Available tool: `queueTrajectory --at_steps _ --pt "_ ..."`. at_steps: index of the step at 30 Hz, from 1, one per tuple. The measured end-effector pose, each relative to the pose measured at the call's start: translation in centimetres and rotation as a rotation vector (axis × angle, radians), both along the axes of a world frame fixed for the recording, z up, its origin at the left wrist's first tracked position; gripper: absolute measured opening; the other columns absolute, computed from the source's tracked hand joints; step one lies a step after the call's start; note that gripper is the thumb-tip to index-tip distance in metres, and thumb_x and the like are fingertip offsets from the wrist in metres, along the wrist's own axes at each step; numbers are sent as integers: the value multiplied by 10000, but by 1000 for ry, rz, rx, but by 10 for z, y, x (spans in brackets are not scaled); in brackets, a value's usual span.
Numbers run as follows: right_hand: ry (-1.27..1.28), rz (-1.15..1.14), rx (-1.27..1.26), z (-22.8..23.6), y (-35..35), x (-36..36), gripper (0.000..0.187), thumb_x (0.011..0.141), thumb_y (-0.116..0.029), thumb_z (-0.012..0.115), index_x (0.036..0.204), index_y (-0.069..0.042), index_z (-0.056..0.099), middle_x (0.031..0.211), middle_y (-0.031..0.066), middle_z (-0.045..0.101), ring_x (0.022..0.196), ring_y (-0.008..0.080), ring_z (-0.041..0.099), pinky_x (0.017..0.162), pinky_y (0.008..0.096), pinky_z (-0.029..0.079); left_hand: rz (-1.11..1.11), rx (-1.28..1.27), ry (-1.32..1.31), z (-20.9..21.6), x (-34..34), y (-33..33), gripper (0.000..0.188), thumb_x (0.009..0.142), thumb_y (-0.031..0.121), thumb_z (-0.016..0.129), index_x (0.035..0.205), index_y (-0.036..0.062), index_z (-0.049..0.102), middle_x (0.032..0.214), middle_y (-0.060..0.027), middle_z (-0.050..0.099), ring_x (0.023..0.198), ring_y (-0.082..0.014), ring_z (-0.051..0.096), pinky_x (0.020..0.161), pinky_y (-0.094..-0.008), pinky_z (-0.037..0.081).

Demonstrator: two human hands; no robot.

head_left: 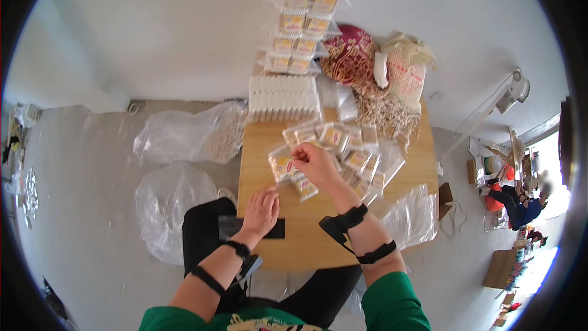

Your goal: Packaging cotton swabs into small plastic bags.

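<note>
My right hand (315, 165) is over the middle of the table, thumb and fingers pinched together at the edge of a flat clear pack (282, 168) with a yellow-and-white label. Exactly how the fingertips grip it is hard to see. Close to the table's left edge, my left hand (262, 213) has its fingers stretched out and holds nothing I can see; the fingertips are just below that pack. Around my right hand lies a loose heap of similar labelled packs (334, 136), and another pack (304, 185) sits right under it.
White stick bundles (283, 98) line the wooden table's (294, 233) back, below stacked labelled packs (294, 22). Loose thin sticks (389, 113) spill beside a printed sack (407, 73). Clear bags (411, 216) lie at right; large plastic bags (174, 193) stand on the left floor. A person (528, 208) sits far right.
</note>
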State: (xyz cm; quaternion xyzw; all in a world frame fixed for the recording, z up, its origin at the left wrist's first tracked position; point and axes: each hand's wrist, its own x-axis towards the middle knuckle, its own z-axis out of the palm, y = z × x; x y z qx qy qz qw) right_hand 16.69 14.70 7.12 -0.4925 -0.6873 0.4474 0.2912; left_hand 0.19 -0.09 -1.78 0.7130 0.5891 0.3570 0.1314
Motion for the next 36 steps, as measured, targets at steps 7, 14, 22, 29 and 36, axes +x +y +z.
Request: queueTrajectory --at_steps 7,14,22,29,36 --pt "-308 40 57 -37 -82 -22 129 858 -64 667 973 -5 678 846 146 707 766 277 706 709 356 551 244 123 -360 18 -1 -19 164 877 -16 606 1029 22 558 1105 -193 592 1009 -398 587 880 -424 495" --pt "-164 -81 247 -29 -104 -9 169 862 -111 614 1010 -46 664 996 182 663 949 393 640 790 467 524 -5 -26 200 10 5 -38 456 948 218 591 1361 48 500 1460 -205 449 1370 -407 396 1152 -533 297" --pt "-683 -611 480 -23 -15 214 407 830 -88 677 1227 -78 589 1203 172 604 1094 368 598 949 438 497 -18 -108 275 10 14 -34 512 913 219 623 1348 2 460 1441 -209 463 1380 -392 394 1164 -528 293" --pt "-814 -711 -12 -39 34 297 435 833 -132 689 1223 -42 519 1216 186 592 1131 356 578 962 444 474 -21 -135 317 13 8 -36 530 906 199 626 1362 -2 445 1447 -209 456 1369 -392 409 1163 -531 298" --pt "-275 -875 155 -92 38 267 412 773 -87 748 1116 -33 527 957 118 643 843 250 648 745 375 527 -32 -172 318 16 8 -34 519 901 165 619 1363 5 442 1443 -206 454 1366 -398 407 1163 -538 290"
